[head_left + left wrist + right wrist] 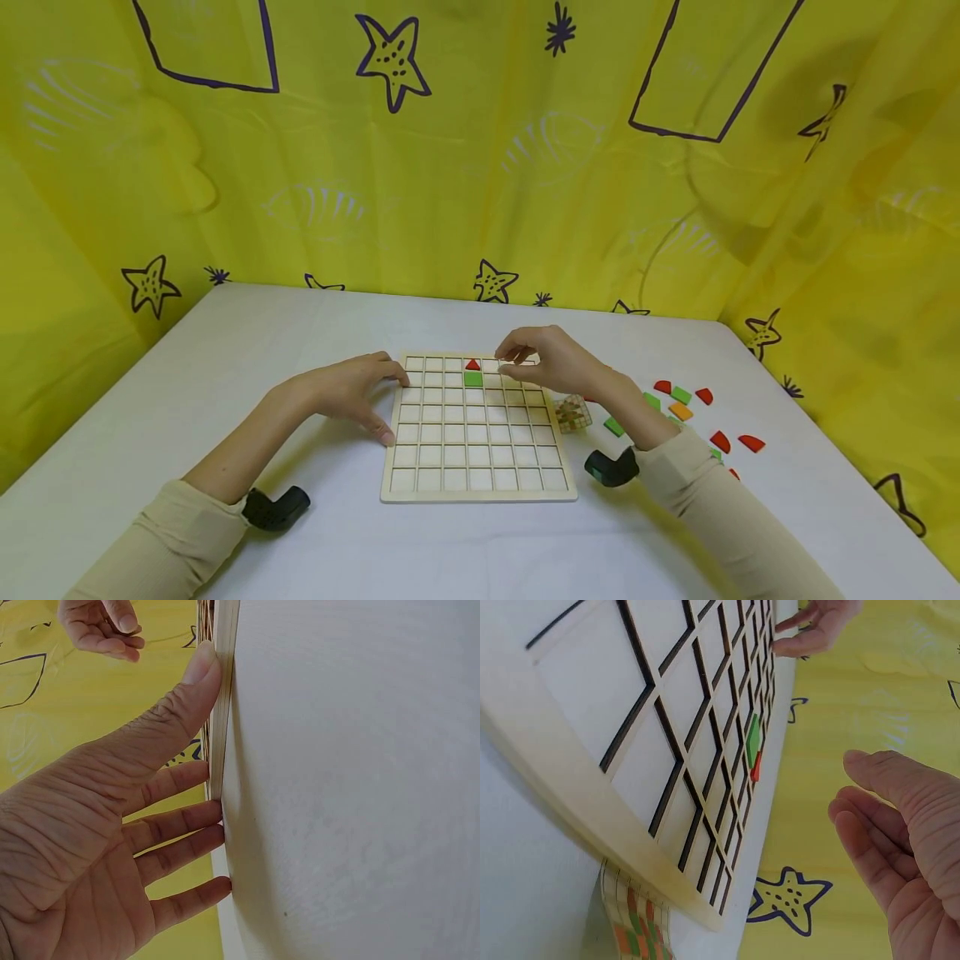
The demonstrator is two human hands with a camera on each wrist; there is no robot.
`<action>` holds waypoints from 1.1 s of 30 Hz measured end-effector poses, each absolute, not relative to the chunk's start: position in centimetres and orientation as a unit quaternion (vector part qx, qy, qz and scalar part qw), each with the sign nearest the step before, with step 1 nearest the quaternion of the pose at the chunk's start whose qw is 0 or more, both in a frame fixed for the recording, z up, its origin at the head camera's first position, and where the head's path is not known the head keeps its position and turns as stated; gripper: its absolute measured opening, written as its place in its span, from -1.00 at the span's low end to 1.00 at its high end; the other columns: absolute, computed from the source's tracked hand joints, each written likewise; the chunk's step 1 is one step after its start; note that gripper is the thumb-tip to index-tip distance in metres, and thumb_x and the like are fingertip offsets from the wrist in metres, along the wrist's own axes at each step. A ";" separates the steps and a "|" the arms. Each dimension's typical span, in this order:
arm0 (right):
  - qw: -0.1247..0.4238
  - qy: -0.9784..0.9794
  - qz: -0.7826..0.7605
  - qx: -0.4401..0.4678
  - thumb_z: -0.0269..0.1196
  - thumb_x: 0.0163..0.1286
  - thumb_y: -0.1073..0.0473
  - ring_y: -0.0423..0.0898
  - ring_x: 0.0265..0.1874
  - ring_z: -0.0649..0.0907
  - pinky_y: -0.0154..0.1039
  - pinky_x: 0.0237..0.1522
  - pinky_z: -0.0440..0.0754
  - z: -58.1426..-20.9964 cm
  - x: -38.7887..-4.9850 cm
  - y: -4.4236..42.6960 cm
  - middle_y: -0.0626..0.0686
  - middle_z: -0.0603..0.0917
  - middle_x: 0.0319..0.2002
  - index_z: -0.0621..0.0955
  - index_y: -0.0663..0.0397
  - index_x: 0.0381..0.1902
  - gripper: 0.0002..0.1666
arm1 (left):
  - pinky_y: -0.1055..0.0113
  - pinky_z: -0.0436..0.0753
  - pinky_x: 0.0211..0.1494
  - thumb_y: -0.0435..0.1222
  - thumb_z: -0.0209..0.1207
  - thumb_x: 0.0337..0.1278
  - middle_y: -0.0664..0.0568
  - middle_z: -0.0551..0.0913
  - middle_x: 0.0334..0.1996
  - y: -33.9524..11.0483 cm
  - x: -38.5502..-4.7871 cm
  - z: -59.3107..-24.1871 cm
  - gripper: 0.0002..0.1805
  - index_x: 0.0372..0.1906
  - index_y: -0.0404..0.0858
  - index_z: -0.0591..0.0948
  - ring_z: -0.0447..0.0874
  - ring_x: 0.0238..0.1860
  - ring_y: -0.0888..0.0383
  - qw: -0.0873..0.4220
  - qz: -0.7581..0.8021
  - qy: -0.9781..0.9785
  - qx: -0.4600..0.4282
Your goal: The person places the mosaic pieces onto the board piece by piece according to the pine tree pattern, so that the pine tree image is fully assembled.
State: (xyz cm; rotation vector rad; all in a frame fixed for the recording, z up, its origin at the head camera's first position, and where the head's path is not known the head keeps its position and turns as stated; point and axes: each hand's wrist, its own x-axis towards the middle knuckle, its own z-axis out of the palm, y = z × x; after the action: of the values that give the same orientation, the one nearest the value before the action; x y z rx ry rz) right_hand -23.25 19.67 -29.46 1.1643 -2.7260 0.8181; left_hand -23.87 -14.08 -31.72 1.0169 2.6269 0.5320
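Observation:
A wooden grid board (480, 496) lies on the white table. Within its far rows sit a red triangle (472, 365) and, just nearer, a green square (473, 379). My left hand (347, 393) touches the board's left edge, its thumb and fingers spread along the side; in the left wrist view the thumb (201, 666) rests on the wooden rim. Above the far right part of the board hovers my right hand (551, 360), fingers loosely bent. In the right wrist view the thumb and fingertips of this hand (900, 832) stand apart, with nothing visible between them.
Right of the board, a patterned card (573, 414) lies against its edge. Several loose red, green and orange pieces (681, 411) are scattered farther right, partly hidden by my right forearm. A yellow curtain (450, 208) hangs behind the table (300, 550).

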 end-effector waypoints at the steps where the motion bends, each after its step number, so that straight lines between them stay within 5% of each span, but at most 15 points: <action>1: 0.038 -0.885 0.269 0.378 0.41 0.34 0.31 -0.11 -0.17 0.72 -0.16 0.01 0.70 -29.4 -23.1 19.9 0.06 0.76 -0.14 0.71 0.21 -0.09 -0.81 | -0.09 0.44 0.38 0.05 0.62 -0.22 -0.12 0.51 0.22 -14.1 -23.9 -31.7 -0.16 0.21 -0.22 0.56 0.48 0.24 -0.10 0.137 0.184 0.908 0.352; 33: 0.092 -0.910 0.270 0.301 0.46 0.27 0.33 -0.16 -0.25 0.72 -0.06 -0.10 0.74 -29.5 -19.4 27.6 -0.05 0.78 -0.19 0.73 0.16 -0.12 -0.79 | -0.09 0.43 0.40 0.05 0.62 -0.22 -0.13 0.50 0.25 -13.9 -23.7 -31.6 -0.15 0.22 -0.21 0.56 0.46 0.29 -0.12 0.140 0.183 0.910 0.345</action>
State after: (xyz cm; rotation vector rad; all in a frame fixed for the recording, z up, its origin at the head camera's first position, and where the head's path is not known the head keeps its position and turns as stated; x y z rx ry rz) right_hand -19.43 27.55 -29.52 0.8950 -2.7024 0.8008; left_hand -23.72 -13.88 -31.56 0.9956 2.6280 0.5297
